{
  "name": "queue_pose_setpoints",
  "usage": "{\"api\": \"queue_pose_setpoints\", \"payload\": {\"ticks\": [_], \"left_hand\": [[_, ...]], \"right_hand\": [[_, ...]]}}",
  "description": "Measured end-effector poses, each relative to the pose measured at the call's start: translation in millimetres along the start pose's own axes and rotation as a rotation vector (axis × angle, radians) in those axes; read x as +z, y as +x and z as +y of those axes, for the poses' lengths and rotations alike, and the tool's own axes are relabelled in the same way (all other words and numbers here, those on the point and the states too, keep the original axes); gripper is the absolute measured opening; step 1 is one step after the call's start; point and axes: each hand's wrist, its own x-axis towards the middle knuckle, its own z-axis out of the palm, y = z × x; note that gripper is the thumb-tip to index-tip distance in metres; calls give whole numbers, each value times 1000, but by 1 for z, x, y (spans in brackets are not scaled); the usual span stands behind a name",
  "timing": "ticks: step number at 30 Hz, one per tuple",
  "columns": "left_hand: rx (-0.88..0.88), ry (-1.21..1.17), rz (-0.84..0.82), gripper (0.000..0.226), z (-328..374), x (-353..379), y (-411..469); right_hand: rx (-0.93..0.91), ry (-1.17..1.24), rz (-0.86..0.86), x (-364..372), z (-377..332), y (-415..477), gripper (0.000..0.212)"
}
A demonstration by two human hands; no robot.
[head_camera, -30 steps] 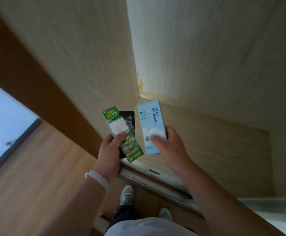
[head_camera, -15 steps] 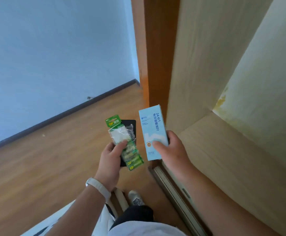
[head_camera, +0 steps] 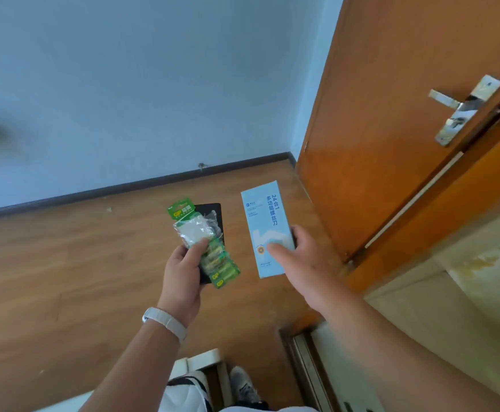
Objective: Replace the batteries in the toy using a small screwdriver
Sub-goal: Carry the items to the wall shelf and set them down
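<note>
My left hand (head_camera: 183, 272) grips a green battery pack (head_camera: 213, 257) stacked with a small clear bag of white contents (head_camera: 196, 230) and a flat black item (head_camera: 213, 215) behind them. My right hand (head_camera: 299, 257) holds a light blue screwdriver-set box (head_camera: 265, 221) upright, thumb on its front. Both hands are held above the wooden floor, about a hand's width apart. No toy is visible.
An orange-brown door (head_camera: 391, 114) with a metal handle (head_camera: 462, 108) stands open at the right, beside a pale wooden cabinet (head_camera: 465, 307). A blue-white wall (head_camera: 123, 84) with dark skirting runs behind. My shoes (head_camera: 242, 388) and a white object (head_camera: 201, 364) lie below.
The view has swung left from the cabinet interior towards the wall, floor and door. Both hands keep the same grips on the same items.
</note>
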Motion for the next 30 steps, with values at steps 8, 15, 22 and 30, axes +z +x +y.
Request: {"api": "queue_pose_setpoints", "payload": {"ticks": [8,15,22,30], "left_hand": [[100,-96,169,17,59,-62,38],[192,-181,349,15,95,-119,44],[260,-218,532,21,116,-155,64],[277,-321,776,27,146,-172,138]], "right_hand": [[7,-67,-168,83,-45,59,22],[-68,-126,-357,155,-85,91,26],[-134,-135,-531,220,-102,138,19],[-118,-179,-743,291,-139,242,38]]}}
